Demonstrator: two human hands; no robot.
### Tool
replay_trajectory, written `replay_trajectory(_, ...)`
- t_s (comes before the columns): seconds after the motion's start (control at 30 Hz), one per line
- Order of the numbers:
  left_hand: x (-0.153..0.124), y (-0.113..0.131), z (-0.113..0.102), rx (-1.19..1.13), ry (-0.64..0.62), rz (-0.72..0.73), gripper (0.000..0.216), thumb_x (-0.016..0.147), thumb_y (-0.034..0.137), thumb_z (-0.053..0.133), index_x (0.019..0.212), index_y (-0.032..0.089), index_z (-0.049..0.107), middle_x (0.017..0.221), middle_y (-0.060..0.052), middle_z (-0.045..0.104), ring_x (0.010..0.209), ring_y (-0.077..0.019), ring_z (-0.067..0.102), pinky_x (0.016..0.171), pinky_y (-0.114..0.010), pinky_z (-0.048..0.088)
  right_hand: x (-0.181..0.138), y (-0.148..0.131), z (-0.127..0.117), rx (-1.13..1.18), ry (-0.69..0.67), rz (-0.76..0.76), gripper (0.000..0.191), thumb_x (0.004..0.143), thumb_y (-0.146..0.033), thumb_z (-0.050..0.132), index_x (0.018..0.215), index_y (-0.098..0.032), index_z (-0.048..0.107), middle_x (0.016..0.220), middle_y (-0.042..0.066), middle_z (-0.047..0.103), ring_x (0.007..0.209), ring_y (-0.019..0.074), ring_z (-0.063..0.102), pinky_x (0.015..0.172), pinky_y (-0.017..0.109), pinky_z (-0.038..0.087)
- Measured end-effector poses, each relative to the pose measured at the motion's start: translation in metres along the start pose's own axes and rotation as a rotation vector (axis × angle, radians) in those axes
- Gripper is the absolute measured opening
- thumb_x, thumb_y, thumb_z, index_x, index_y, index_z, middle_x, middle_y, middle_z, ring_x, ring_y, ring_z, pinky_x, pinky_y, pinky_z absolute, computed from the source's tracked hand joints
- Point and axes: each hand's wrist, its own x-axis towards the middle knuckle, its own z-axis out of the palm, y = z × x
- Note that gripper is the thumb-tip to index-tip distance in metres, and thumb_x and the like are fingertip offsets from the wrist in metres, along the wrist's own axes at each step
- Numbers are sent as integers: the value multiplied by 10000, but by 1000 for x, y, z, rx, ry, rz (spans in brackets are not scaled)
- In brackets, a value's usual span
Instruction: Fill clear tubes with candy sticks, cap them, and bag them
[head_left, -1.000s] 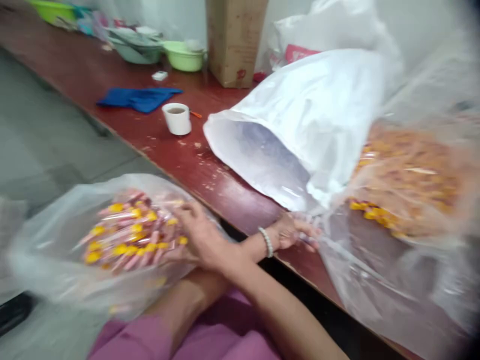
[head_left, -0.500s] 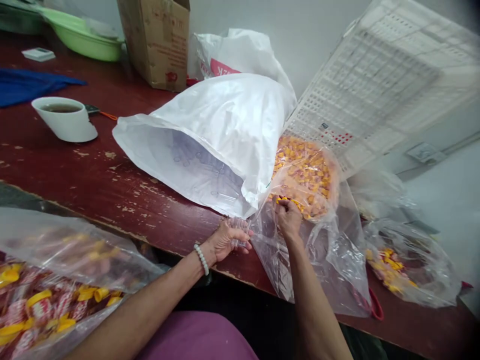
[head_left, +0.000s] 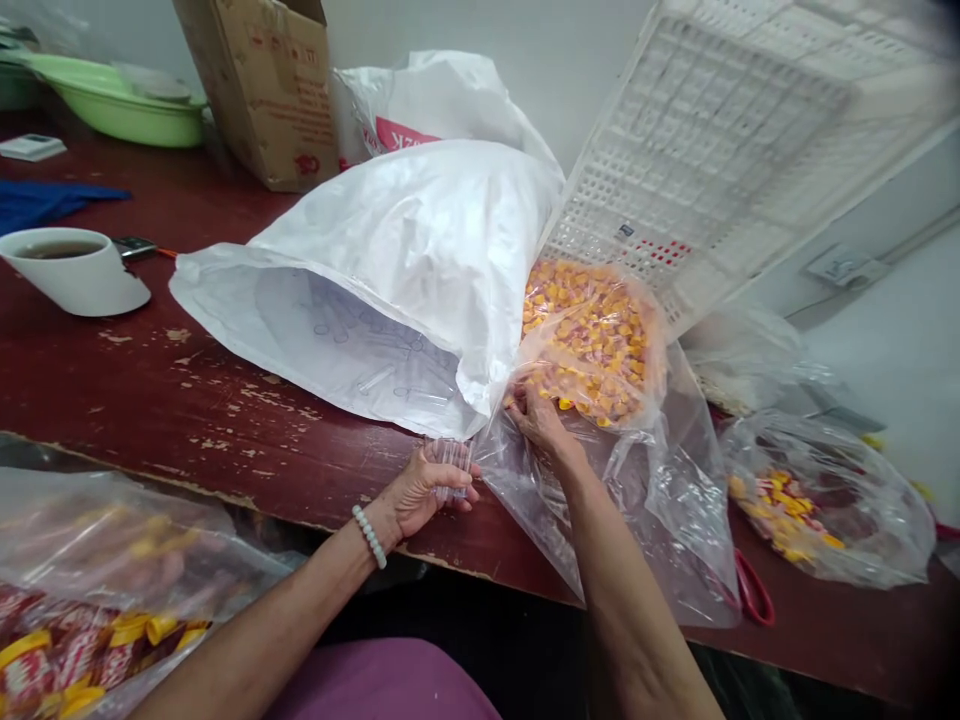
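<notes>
Left grip (head_left: 420, 492): grasping clear tubes (head_left: 451, 458), lower centre of frame. Right grip (head_left: 541, 422): near yellow caps (head_left: 592, 330), right of centre; closure cannot be determined.

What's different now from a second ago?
The right-hand grip moved away from the translucent plastic bag of yellow-capped tubes and swung right, to the near edge of the heap of small yellow pieces; whether it holds any is hidden. The camera view turned right too. The left-hand grip still clasps clear plastic tubes; the open white sack stayed put.
</notes>
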Motion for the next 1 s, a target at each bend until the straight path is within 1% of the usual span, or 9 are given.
replay_trajectory(0.17,-1,0,1,17,-9,6,321,566,109,701,857,141,569,803,-29,657,574,-154,631,498,-255,476,-40,17,-24,45,57,144,393,695,-323,623,1041,-159,535,636,-16,577,573,157,525,611,286,413)
replay_trajectory(0.3,-4,-2,5,71,8,40,347,554,110,715,862,137,557,797,-31,657,573,-155,629,505,-259,486,-79,19,-43,136,176,229,426,701,-396,592,1050,-156,546,637,-16,555,588,171,537,631,322,432)
replay_trajectory(0.43,-8,-10,11,227,12,129,408,524,84,732,874,148,532,767,-23,654,583,-152,613,495,-246,484,-111,-25,-35,339,275,212,413,837,-486,436,1115,-181,454,829,35,610,724,170,604,671,318,481)
replay_trajectory(0.53,-10,-14,15,368,16,180,401,519,71,727,865,148,541,733,-11,643,569,-127,576,481,-217,462,-125,-72,-13,595,283,97,307,858,-441,503,1055,-215,438,905,37,626,824,156,614,758,309,493)
replay_trajectory(0.6,-11,-14,16,439,26,217,402,514,60,722,877,142,571,740,-8,642,575,-111,559,504,-205,456,-131,-92,0,645,265,37,258,862,-408,534,1024,-220,462,925,33,626,822,148,606,764,301,492)
replay_trajectory(0.73,-12,-12,17,509,23,255,357,490,40,720,823,126,623,733,-3,627,614,-102,546,549,-190,452,-136,-98,7,480,205,-21,181,897,-373,493,993,-221,510,952,23,609,836,143,589,779,305,486)
replay_trajectory(0.83,-11,-11,18,458,-40,212,311,496,56,711,780,134,609,679,15,594,558,-93,512,492,-190,424,-141,-91,0,295,143,-157,166,902,-360,487,981,-226,544,1070,50,576,1013,179,560,895,358,455)
replay_trajectory(0.93,-10,-11,17,393,-53,199,292,499,44,673,770,130,608,671,14,594,548,-95,514,489,-191,412,-145,-88,0,83,80,-302,450,744,-424,687,1107,-223,514,1240,101,497,1149,250,484,968,429,412)
replay_trajectory(1.0,-9,-11,16,364,-76,172,254,518,52,640,762,121,615,656,4,601,532,-101,518,488,-202,413,-146,-89,10,-17,86,-317,667,621,-429,774,1167,-201,466,1217,127,510,1105,284,498,920,454,437)
